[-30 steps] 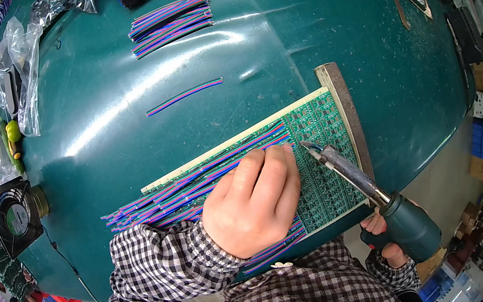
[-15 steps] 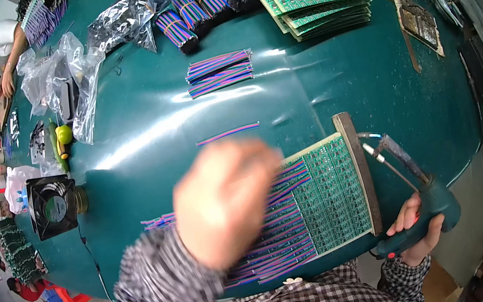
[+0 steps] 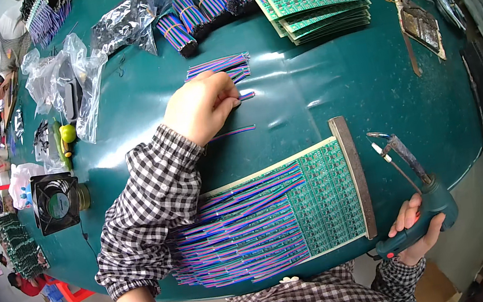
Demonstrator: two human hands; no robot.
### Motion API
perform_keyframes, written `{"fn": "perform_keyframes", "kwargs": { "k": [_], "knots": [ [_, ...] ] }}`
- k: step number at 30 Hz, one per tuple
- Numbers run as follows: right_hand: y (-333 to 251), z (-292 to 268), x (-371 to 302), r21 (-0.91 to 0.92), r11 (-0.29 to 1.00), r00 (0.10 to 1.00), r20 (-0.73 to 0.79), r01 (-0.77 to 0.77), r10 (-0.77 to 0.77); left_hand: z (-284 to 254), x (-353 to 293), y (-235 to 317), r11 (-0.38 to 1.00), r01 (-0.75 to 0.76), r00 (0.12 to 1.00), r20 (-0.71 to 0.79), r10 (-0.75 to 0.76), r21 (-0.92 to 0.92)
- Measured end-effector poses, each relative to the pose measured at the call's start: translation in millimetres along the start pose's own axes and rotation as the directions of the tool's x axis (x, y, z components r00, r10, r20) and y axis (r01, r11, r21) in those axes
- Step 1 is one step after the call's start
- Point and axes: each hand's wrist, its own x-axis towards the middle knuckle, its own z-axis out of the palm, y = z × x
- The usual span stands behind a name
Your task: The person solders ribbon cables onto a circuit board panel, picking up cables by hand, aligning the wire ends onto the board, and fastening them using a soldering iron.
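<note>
My left hand [image 3: 200, 107] is closed, its thumb and fingertips pinched at a short striped ribbon cable [image 3: 248, 95], whose end sticks out beside them. Just beyond lies a small pile of like cables [image 3: 221, 63], partly covered by the hand. One loose cable [image 3: 238, 130] lies nearer me, under the wrist. At the lower right my right hand [image 3: 416, 227] wraps round the handle of a green soldering gun [image 3: 441, 205], its tip pointing up and left. Between the hands is a green circuit board panel [image 3: 330, 194], with rows of cables across its left part and a dark bar [image 3: 354, 177] along its right edge.
Stacked panels with cables [image 3: 327, 14] and banded cable bundles [image 3: 190, 13] sit at the far side. Clear plastic bags [image 3: 80, 69], a small fan [image 3: 55, 204] and a green fruit [image 3: 67, 133] are on the left. A dirty metal tray [image 3: 420, 24] lies far right. Another person [image 3: 7, 46] sits far left.
My left hand has moved away from the panel, up to the cable pile, and now pinches a cable there. The right hand with the soldering gun has hardly moved.
</note>
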Motion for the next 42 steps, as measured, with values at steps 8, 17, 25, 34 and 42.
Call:
{"fn": "perform_keyframes", "kwargs": {
  "k": [8,17,25,34,42],
  "knots": [
    [0,8,-5,-0.085,0.996,0.998,-0.061,0.001,-0.006,8,-8,-6,0.984,-0.174,0.968,-0.178,0.177,0.028],
    [-10,11,-13,-0.141,0.990,0.999,-0.049,0.014,-0.021,-15,-75,104,0.953,-0.285,0.944,-0.204,0.260,-0.105],
    [-20,19,-9,-0.242,0.967,0.988,0.145,0.085,-0.050,53,-113,115,0.933,-0.318,0.930,-0.132,0.342,0.171],
    [-19,12,-46,-0.295,0.953,0.996,0.039,-0.062,0.077,57,-110,113,0.943,-0.295,0.930,-0.181,0.321,0.156],
    [-26,28,-56,-0.486,0.857,0.977,0.031,-0.169,0.210,58,-113,109,0.928,-0.329,0.920,-0.162,0.357,0.174]
  ]
}}
